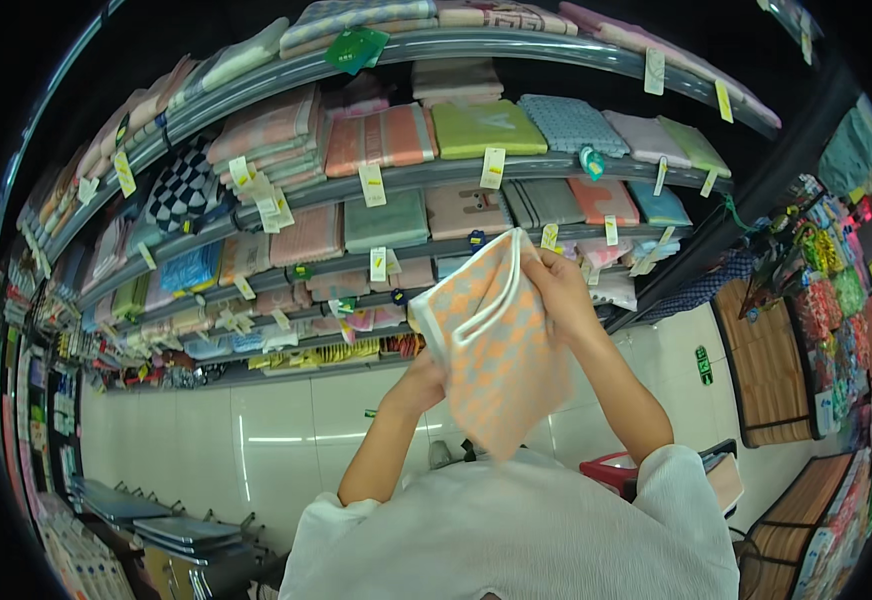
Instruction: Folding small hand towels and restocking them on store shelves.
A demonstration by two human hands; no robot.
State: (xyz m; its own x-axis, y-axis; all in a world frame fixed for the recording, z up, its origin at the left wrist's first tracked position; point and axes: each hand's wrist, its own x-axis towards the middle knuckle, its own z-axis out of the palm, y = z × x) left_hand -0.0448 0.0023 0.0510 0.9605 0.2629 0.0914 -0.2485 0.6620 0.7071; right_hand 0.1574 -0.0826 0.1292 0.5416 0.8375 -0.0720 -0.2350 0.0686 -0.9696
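An orange-and-grey checked towel [499, 360] with white edging hangs in front of my chest, partly folded and blurred at its lower end. My left hand [424, 381] grips its left side, with the fingers partly hidden behind the cloth. At the towel's upper right edge, my right hand [559, 289] pinches it between thumb and fingers. Behind the towel, shelves hold folded towels, among them a pink one with an animal face [468, 212], a grey striped one [542, 202] and a yellow-green one [488, 129].
Tagged shelf edges [436, 161] curve across in front of me. A red basket or container [607, 471] is by my right side. Wooden display platforms [766, 360] stand at the right, and stacked dark panels [188, 529] at the lower left. The tiled floor [278, 412] is pale.
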